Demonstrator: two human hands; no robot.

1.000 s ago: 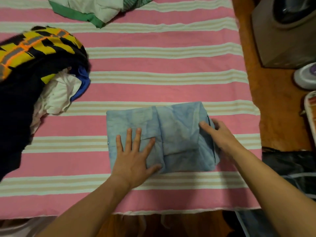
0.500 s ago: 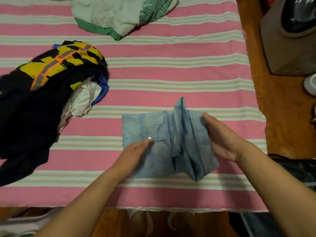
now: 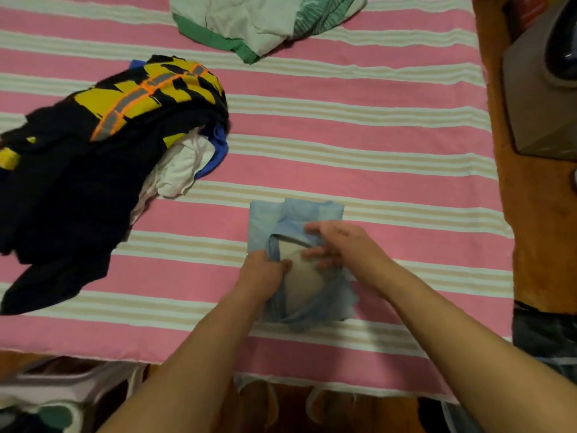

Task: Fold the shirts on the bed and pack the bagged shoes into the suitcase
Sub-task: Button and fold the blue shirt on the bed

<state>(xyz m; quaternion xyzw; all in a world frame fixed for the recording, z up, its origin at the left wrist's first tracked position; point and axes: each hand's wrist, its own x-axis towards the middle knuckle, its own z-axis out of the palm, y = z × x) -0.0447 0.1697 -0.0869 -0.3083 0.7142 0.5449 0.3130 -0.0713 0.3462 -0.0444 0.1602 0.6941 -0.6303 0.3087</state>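
On the left of the bed (image 3: pixel 359 126), one heap of dark clothes (image 3: pixel 78 182) lies unfolded. Near the front edge sits one light blue shirt (image 3: pixel 296 214), folded small. The left hand (image 3: pixel 262 276) grips its left side with curled fingers; the right hand (image 3: pixel 340 245) pinches the top layer. One white-green garment (image 3: pixel 249 20) lies far back.

Open striped bedspread (image 3: pixel 359 126) stretches beyond and to the right of the blue shirt (image 3: pixel 296 210). A dark clothes pile (image 3: pixel 78 170) blocks the left side; a white-and-green garment (image 3: pixel 249 23) lies at the far edge, well apart.
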